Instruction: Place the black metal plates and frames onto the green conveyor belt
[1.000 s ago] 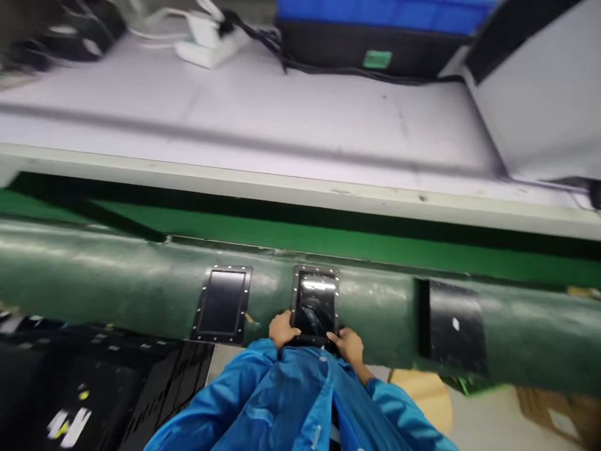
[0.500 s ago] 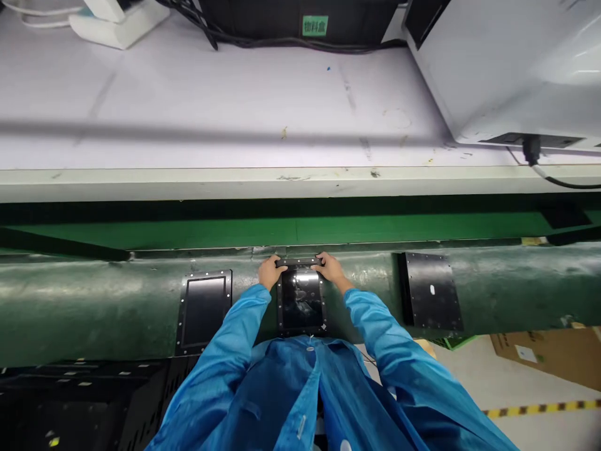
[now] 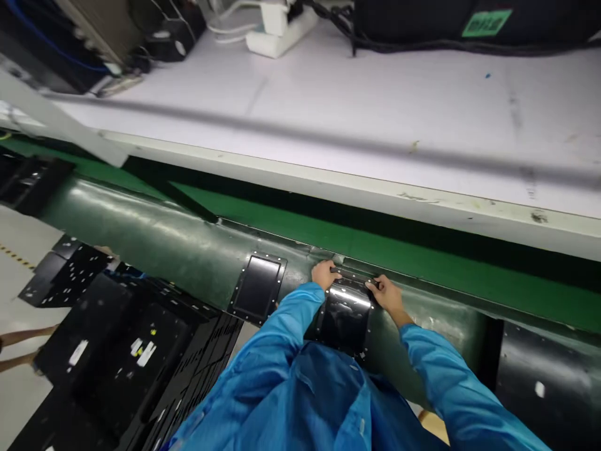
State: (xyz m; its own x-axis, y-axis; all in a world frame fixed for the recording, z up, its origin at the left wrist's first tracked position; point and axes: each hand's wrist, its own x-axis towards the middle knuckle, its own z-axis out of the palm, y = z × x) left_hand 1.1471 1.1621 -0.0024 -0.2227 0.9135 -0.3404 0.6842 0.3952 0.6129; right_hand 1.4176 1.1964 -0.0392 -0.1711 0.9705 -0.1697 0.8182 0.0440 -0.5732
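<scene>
A black framed panel with a glossy screen (image 3: 346,313) rests on the green belt right in front of me, its near end close to my blue coat. My left hand (image 3: 325,274) grips its far left corner, thumb on the top. At the far right corner my right hand (image 3: 386,294) holds the same panel between thumb and fingers. To the left lies another black screen panel (image 3: 257,288), apart from my hands, with light dots along its frame. A larger black panel (image 3: 547,369) with one white spot is on the belt to the right.
Stacked black cases (image 3: 136,351) stand beside the belt at lower left. Above the green belt (image 3: 188,241) runs a white shelf (image 3: 328,113) with a power strip (image 3: 282,41) and a black box (image 3: 432,25). A dark support bar (image 3: 173,191) slants down to the belt. Another person's bare limbs show at far left.
My view has swung left and tilted, bringing the stacked cases and the belt's left end into sight. Both hands keep their hold on the panel's far corners.
</scene>
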